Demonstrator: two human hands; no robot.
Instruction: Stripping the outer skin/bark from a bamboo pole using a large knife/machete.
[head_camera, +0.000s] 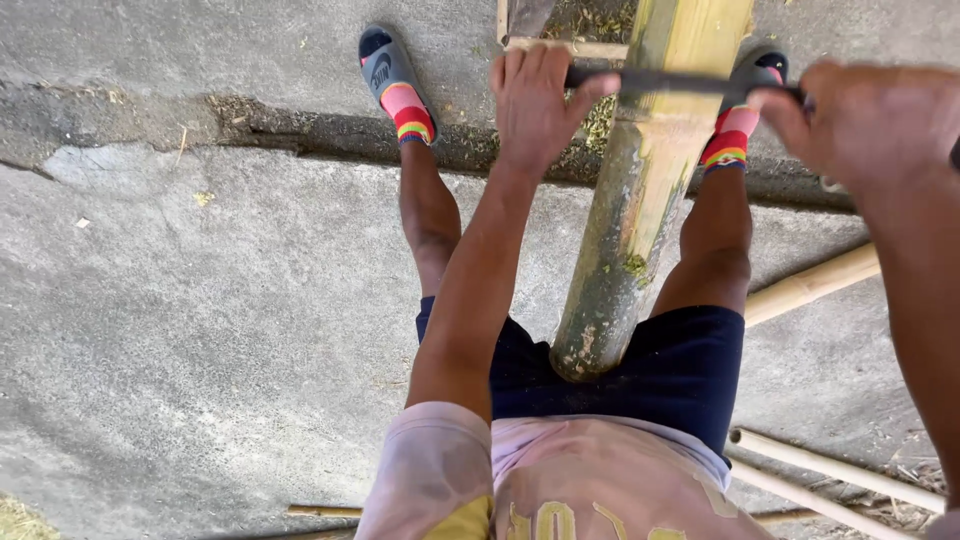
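A thick green-yellow bamboo pole (628, 225) runs from between my legs up toward the top of the view, its upper part scraped to pale yellow. A dark flat blade (668, 82) lies across the pole near the top. My left hand (535, 98) grips the blade's left end, fingers wrapped over it. My right hand (872, 120) grips the blade's right end at the far right. Both arms reach forward on either side of the pole.
I stand on grey concrete (200, 330) with a dark crack (300, 125) running across it. My feet in grey slides and striped socks (398, 85) flank the pole. Thinner bamboo pieces (812, 285) lie at the right, with more at the bottom right (835, 468). Shavings lie by the crack.
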